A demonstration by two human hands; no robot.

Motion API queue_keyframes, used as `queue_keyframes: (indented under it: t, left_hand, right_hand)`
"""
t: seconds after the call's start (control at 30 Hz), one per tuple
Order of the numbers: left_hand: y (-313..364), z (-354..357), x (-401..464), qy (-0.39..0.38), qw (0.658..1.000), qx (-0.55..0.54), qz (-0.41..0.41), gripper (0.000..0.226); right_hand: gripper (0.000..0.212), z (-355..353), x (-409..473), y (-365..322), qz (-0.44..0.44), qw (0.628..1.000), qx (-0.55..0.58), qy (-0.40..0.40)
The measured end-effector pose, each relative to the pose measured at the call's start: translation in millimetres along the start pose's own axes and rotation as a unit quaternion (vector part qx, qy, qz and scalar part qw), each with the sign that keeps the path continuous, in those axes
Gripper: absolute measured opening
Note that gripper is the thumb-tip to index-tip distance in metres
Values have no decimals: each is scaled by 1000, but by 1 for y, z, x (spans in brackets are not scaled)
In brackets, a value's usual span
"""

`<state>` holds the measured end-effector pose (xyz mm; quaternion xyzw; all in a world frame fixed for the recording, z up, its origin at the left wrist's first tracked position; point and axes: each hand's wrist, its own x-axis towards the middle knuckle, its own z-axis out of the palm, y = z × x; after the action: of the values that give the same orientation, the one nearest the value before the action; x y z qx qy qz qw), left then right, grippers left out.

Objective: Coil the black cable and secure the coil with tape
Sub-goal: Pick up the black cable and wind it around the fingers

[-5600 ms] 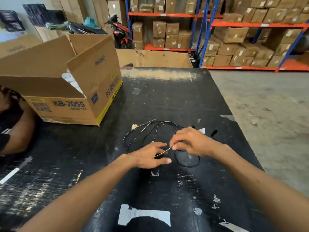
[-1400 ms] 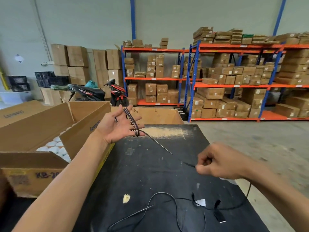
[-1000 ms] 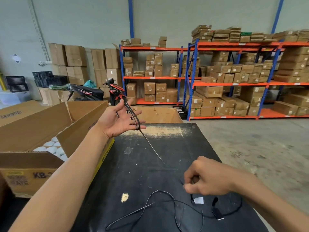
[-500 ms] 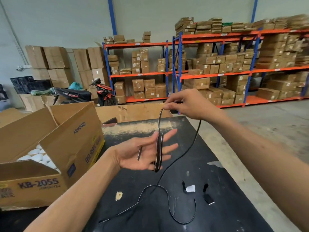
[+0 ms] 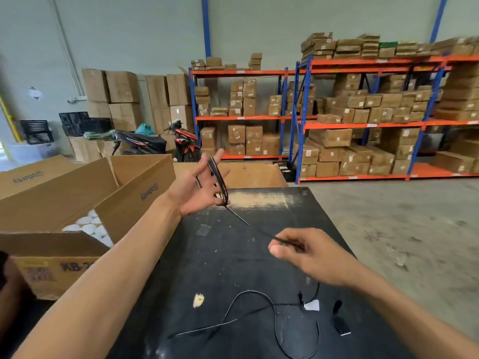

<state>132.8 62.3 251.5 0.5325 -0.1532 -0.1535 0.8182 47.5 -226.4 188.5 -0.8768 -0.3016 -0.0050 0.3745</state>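
Observation:
My left hand [image 5: 198,190] is raised above the far part of the black table [image 5: 233,257], palm up with fingers spread. Several turns of the thin black cable [image 5: 219,180] are wound around its fingers. From there the cable runs taut down and to the right into my right hand [image 5: 308,255], which pinches it above the table's middle. The loose rest of the cable lies in a curve on the near part of the table. A small white scrap that may be tape [image 5: 311,305] lies beside that slack.
An open cardboard box [image 5: 85,203] holding white round items stands on the table's left side. A small black piece [image 5: 341,329] lies near the right edge. Another open box [image 5: 254,174] sits behind the table. Shelving with cartons and a motorbike stand further back.
Half a second ago my right hand held the cable high above my left palm. It has come down and to the right, drawing the cable taut, and my left hand has risen.

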Motion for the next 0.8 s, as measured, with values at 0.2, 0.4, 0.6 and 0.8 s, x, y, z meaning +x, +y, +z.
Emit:
queue_keyframes:
  t: [0.2,0.4,0.6,0.8]
  left_hand:
    - [-49,13,4,-42,981,124,-144,52]
    - [-72,59,-10,-266,921,115,-260,53]
    - [-31,67,-24,-285,951,-28,-115,57]
    - [1,25,-12,-52,998,-14,21,49]
  right_hand:
    - [16,-75,14,-53,-21,997,-34,61]
    - [21,-102,64,-38,-43,972,-148,175]
    - [31,-28,61,23,22,996,-26,88]
    - [38,27,12,-3,9,999,30,-29]
